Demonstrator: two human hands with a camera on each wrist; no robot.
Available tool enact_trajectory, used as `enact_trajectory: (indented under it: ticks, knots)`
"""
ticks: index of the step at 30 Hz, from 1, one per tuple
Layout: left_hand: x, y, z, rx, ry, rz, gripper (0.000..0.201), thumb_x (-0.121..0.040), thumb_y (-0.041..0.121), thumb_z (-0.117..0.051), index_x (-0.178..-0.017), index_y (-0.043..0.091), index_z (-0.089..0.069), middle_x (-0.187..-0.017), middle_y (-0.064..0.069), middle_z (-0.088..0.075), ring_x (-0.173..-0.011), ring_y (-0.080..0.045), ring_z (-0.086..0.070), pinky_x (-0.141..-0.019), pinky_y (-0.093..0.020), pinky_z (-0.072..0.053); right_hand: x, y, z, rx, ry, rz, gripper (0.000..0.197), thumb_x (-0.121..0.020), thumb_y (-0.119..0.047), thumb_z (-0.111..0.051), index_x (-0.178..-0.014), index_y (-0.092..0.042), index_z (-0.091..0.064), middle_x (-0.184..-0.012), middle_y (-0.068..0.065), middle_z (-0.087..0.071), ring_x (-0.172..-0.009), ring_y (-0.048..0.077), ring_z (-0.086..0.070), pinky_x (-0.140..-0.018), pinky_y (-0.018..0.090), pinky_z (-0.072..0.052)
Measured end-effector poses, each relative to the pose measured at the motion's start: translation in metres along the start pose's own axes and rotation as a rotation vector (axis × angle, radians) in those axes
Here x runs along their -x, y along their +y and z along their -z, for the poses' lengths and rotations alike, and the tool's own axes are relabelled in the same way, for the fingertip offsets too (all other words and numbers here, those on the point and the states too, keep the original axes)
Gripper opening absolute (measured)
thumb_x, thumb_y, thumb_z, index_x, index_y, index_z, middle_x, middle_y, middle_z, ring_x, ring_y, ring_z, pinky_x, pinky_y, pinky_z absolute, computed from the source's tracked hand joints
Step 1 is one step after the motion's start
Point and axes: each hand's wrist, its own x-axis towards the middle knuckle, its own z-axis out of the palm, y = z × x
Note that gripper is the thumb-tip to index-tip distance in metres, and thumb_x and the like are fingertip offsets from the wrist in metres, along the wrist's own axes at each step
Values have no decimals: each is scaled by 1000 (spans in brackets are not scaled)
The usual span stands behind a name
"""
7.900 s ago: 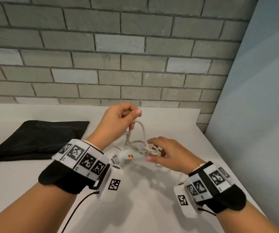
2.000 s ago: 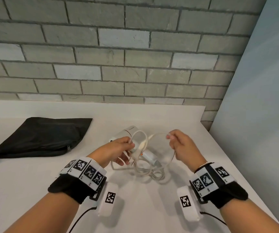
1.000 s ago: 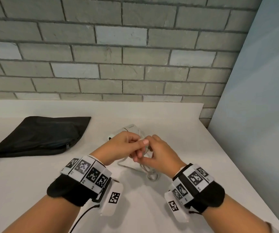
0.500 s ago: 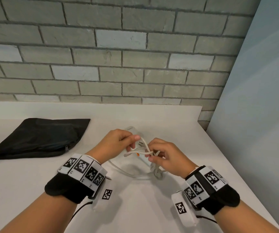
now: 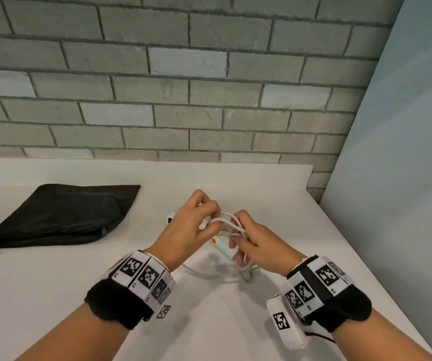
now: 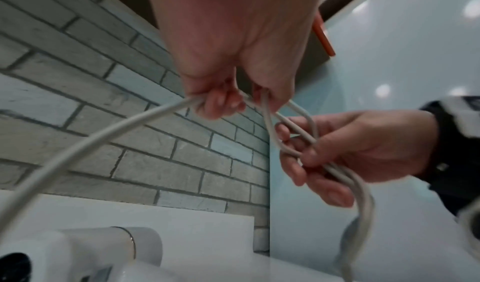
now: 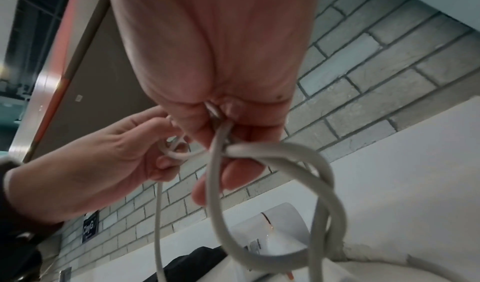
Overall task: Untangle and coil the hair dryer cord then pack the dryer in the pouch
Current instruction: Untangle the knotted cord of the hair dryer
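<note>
A white hair dryer [image 5: 222,246] lies on the white table [image 5: 53,295], mostly hidden under my hands; its barrel [image 6: 109,243] shows in the left wrist view. Its pale cord [image 5: 231,222] is looped between both hands above the dryer. My left hand [image 5: 196,225] pinches cord strands [image 6: 267,109] in curled fingers. My right hand [image 5: 251,243] grips a bundle of loops [image 7: 285,163], which hang below its fingers [image 6: 311,163]. More slack cord [image 5: 209,273] lies on the table below the hands. The black pouch [image 5: 61,217] lies flat at the left.
A grey brick wall [image 5: 183,87] runs along the back of the table. A pale blue panel [image 5: 405,178] stands along the table's right edge. The table's back right corner [image 5: 310,168] is close behind the hands.
Both hands have stayed together over the dryer. The left hand has lifted a little, and the cord loop between the hands is drawn shorter than half a second ago.
</note>
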Motion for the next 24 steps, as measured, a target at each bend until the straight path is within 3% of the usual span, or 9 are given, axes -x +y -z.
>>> enact_trajectory:
  ticks: [3,5,7,9,13,16,19,21,24]
  knots:
    - [-5,-1,-1,24,29,69,26,-86,29,-43,-67,13,-50,-65,7,-43,-59,-6,-43,-56,-15,-32,-2,-2,-2,-5,-29,20,29,-88,0,-36,-112,-17,-34,-94,3,-58,-78,24,-65,-71,38,-52]
    - [-8,-3,0,89,26,207,31,-90,18,-42,-62,7,-47,-54,3,-43,-50,-8,-41,-53,-22,-33,-2,-1,-4,2,6,50,45,-85,0,-39,-125,-19,-30,-103,5,-55,-89,20,-61,-76,28,-51]
    - [-9,-5,2,159,8,322,35,-92,16,-40,-58,9,-44,-50,0,-44,-42,-7,-39,-48,-21,-34,-2,3,-4,67,189,111,49,-80,2,-48,-125,-16,-35,-106,4,-49,-91,8,-52,-78,10,-40]
    - [-9,-4,5,225,-44,368,36,-93,17,-39,-58,11,-42,-48,0,-43,-37,-5,-36,-44,-20,-35,-1,6,-2,234,388,201,36,-78,-3,-60,-111,-11,-49,-97,-3,-46,-82,-1,-43,-76,4,-34]
    - [-7,5,3,302,-148,373,35,-95,20,-40,-60,16,-47,-41,6,-46,-34,-5,-40,-42,-18,-38,-1,6,0,348,464,160,15,-83,-15,-63,-94,-4,-60,-80,2,-54,-64,1,-44,-66,10,-36]
    - [-9,10,1,372,-146,444,33,-94,21,-40,-63,13,-47,-37,6,-46,-34,-8,-40,-41,-19,-38,-4,4,-5,449,446,87,19,-89,-17,-53,-95,1,-58,-90,15,-61,-77,28,-57,-72,35,-44]
    - [-11,7,4,501,-105,596,33,-93,16,-39,-61,11,-44,-40,0,-46,-32,-14,-39,-38,-19,-34,-3,4,-10,468,446,80,19,-93,-17,-45,-89,0,-53,-87,16,-58,-74,32,-56,-66,32,-38]
    - [-10,3,8,573,-83,684,32,-92,14,-38,-61,10,-43,-40,-2,-46,-29,-15,-39,-36,-19,-33,0,5,-10,308,533,50,14,-93,-14,-43,-80,-10,-43,-73,12,-54,-62,27,-51,-59,29,-35]
    - [-8,-3,14,594,-68,758,32,-93,14,-38,-62,10,-44,-39,-1,-45,-29,-14,-36,-39,-21,-39,2,14,-1,-279,749,-105,17,-94,-3,-35,-81,-14,-33,-64,10,-49,-46,20,-52,-47,32,-47]
